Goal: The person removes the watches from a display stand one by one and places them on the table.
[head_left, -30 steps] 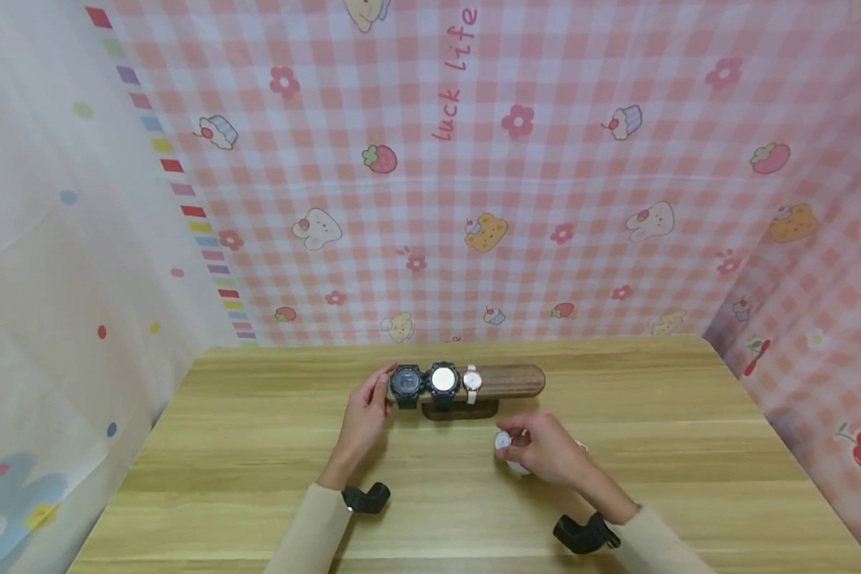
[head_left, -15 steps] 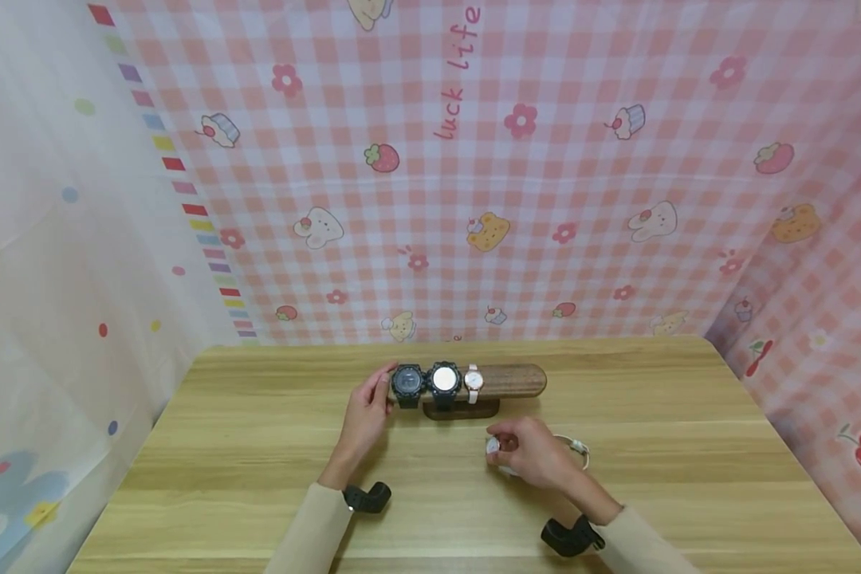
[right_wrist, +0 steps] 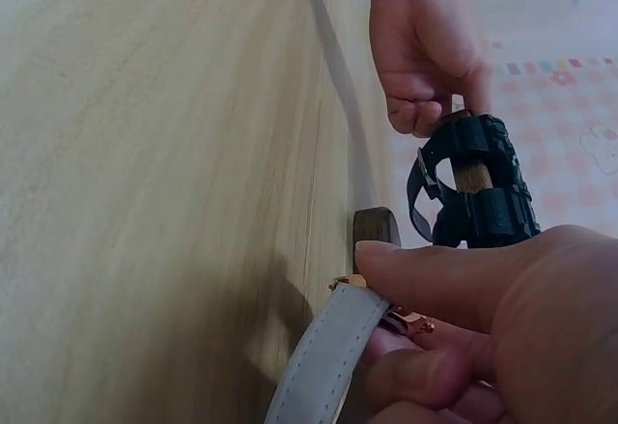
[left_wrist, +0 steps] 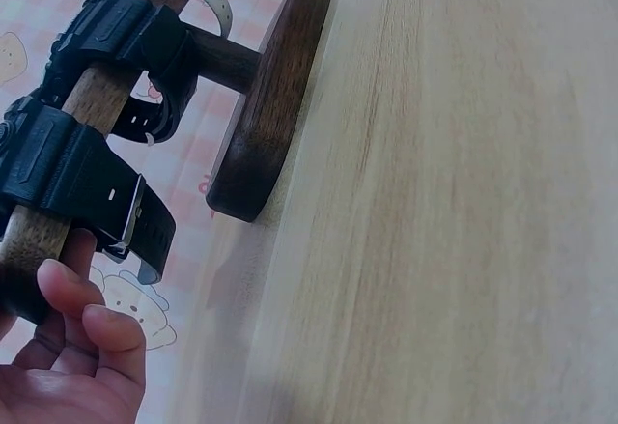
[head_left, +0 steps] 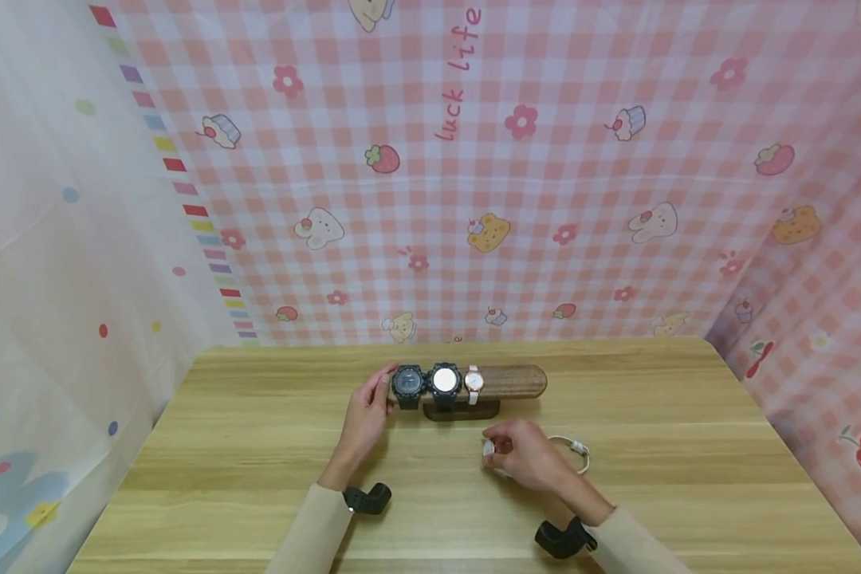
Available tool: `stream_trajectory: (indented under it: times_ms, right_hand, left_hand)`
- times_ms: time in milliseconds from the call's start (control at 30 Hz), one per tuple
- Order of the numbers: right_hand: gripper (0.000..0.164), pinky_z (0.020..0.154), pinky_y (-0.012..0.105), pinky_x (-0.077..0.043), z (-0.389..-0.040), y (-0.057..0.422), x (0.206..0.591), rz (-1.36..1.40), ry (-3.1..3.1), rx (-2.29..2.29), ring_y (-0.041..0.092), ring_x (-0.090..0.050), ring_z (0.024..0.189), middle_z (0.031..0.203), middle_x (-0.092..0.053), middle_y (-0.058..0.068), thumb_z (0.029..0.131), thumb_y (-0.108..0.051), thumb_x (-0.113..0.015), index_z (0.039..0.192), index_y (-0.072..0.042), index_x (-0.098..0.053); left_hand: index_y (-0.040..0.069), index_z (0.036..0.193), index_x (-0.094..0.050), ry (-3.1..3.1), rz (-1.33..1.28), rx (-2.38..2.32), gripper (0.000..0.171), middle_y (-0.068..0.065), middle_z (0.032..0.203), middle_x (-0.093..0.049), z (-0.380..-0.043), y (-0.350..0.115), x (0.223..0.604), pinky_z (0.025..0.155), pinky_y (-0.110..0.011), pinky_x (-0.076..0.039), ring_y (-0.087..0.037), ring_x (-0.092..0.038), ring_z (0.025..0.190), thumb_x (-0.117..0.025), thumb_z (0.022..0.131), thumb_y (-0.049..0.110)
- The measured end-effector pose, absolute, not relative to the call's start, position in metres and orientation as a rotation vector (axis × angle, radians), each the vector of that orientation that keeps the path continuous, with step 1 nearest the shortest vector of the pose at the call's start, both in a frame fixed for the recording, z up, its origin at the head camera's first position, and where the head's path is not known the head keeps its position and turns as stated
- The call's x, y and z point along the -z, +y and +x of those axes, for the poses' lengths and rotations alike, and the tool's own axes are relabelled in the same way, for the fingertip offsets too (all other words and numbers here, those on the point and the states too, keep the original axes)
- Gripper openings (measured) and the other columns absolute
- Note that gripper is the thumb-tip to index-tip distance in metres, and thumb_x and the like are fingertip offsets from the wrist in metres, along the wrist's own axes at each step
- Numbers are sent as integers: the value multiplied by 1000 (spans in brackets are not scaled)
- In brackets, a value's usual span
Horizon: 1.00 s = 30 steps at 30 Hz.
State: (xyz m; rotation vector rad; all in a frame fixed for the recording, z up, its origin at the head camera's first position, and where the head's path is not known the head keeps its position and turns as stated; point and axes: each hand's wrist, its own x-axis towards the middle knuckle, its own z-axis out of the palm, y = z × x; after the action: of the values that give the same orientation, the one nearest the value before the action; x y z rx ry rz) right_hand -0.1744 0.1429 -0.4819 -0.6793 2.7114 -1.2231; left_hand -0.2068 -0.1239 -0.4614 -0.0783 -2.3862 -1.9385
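Observation:
My left hand (head_left: 364,413) holds the left end of a dark wooden watch stand (head_left: 516,381), its fingers curled at the bar's tip in the left wrist view. On the bar sit a black watch (head_left: 407,384), a second black watch (head_left: 445,383) with a bright dial, and a slim watch (head_left: 473,383) on a pale strap. My right hand (head_left: 531,456) pinches a white-strapped watch (head_left: 489,449) in front of the stand. In the right wrist view its white strap (right_wrist: 323,356) hangs down below the thumb, with rose-gold metal at the case; the fingers hide part of it.
Just right of my right hand, a looped white watch strap (head_left: 581,450) lies on the wooden table (head_left: 258,478). The stand's base (head_left: 461,410) rests near the back of the table, in front of a pink checked curtain (head_left: 430,199).
My right hand has moved left with the white-strapped watch, uncovering the looped white strap on the table. The left hand has kept its hold on the stand.

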Motion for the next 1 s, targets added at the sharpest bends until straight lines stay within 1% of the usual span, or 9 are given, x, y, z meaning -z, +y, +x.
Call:
stream_trajectory:
  times_ms: [167,333,467,567,733,833,1000]
  right_hand:
    - [30,64,19,-50,-174,141,483,-684,2723,1208,3,-55,70,77,-66,1,78,2,-77,106,12,-70]
    - [29,63,19,-48,-172,140,483,-642,2723,1189,4,-55,69,76,-65,-1,78,1,-78,105,10,-70]
    - [28,62,20,-48,-170,138,483,-603,2721,1164,5,-54,68,74,-63,-3,79,-1,-78,105,7,-71]
    - [28,62,21,-47,-170,136,485,-591,2724,1139,4,-53,67,72,-62,-5,80,-3,-79,105,5,-71]
    - [28,61,20,-46,-170,136,486,-595,2732,1131,4,-52,67,72,-61,-5,80,-4,-79,105,5,-71]
    - [28,61,20,-46,-170,136,486,-598,2730,1137,5,-52,67,72,-61,-5,80,-4,-79,105,5,-71]
    - [29,61,20,-46,-171,135,486,-591,2729,1130,4,-52,67,72,-61,-6,80,-5,-79,106,4,-71]
  left_hand:
    - [8,140,-56,-2393,-85,1923,36,-25,79,-56,-206,-124,460,54,-19,-40,-40,-54,73,-42,107,13]
    - [7,139,-56,-2398,-96,1904,36,-24,78,-55,-205,-123,459,54,-19,-41,-33,-54,70,-42,107,13]
    - [7,140,-55,-2403,-89,1906,36,-19,76,-55,-206,-124,461,55,-19,-41,-29,-54,68,-41,107,12]
    - [8,141,-55,-2399,-69,1924,36,-16,76,-55,-214,-125,473,55,-20,-41,-27,-53,68,-41,108,14]
    - [11,142,-54,-2374,-53,1941,37,-9,76,-54,-224,-128,493,55,-19,-41,-18,-51,66,-41,108,19]
    - [12,142,-55,-2363,-64,1930,37,-6,76,-53,-225,-128,496,55,-19,-41,-15,-50,65,-42,108,21]
    - [12,141,-56,-2355,-84,1910,37,-6,75,-53,-224,-128,496,54,-20,-41,-14,-50,64,-42,108,21]
